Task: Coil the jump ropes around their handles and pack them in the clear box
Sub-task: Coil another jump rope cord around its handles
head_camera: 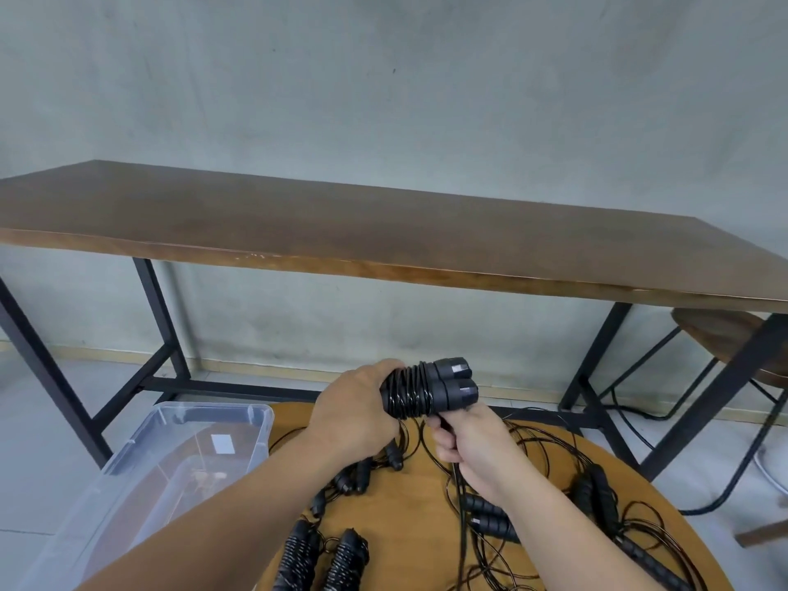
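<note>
My left hand [356, 413] grips the near end of a pair of black jump-rope handles [430, 388], held side by side and pointing right, with thin black rope coiled around their middle. Just below them my right hand [469, 445] pinches the loose black rope [460, 496] that hangs down to the round wooden table [426, 496]. Two coiled rope bundles [324, 560] lie at the table's near edge. Several loose handles and tangled ropes [592, 496] are spread over the table. The clear box [179, 462] stands at the left, below table height.
A long brown table [383, 232] on black legs runs across the view ahead, against a grey wall. A round wooden stool [733, 339] stands at the right, with a black cable on the floor beneath it.
</note>
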The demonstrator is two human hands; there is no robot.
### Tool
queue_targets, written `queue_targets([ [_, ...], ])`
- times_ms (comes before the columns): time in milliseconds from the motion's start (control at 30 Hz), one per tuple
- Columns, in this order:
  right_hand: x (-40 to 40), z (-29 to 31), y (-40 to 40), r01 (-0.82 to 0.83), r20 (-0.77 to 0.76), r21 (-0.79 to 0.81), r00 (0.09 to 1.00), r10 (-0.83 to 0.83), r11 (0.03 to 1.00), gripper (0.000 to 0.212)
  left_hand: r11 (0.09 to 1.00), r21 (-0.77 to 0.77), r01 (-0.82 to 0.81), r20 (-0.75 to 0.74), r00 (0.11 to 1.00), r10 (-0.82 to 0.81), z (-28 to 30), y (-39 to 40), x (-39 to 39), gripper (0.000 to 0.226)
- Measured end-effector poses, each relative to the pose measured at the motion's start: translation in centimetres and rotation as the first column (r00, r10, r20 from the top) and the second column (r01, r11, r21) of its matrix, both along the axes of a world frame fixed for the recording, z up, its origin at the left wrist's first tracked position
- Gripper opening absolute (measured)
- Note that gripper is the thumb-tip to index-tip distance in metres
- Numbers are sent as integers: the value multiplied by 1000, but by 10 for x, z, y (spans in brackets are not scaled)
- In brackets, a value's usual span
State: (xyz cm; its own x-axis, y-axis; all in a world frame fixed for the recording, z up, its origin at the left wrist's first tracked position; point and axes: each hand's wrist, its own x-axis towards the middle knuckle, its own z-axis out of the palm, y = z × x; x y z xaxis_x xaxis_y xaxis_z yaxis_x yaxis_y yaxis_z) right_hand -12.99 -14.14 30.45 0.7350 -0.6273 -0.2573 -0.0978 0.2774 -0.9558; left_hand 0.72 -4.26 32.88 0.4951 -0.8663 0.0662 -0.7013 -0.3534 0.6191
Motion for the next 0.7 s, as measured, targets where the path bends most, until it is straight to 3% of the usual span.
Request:
queue_targets([
  [100,0,5,10,-103,-229,-255,973,44,961,34,997,3,-76,109,991,75,-3,-4,3,59],
  [200,-3,17,15,-268,-425,-556,905,8,787,41,995,38,-97,270,959,83,-1,-4,8,61],
  [267,-4,28,14,-366,-503,-652,864,-18,664,42,994,59,-90,365,929,62,1,-2,8,62],
  [500,-5,75,11,-672,-737,-668,657,-158,320,21,991,124,-40,574,818,-39,12,-4,-3,58],
  [600,-8,103,4,-730,-765,-643,627,-148,230,16,992,124,10,566,820,-79,18,-5,-3,59],
  [700,-14,131,-4,-762,-784,-616,618,-57,202,16,982,170,86,545,822,-166,28,-5,-6,61],
])
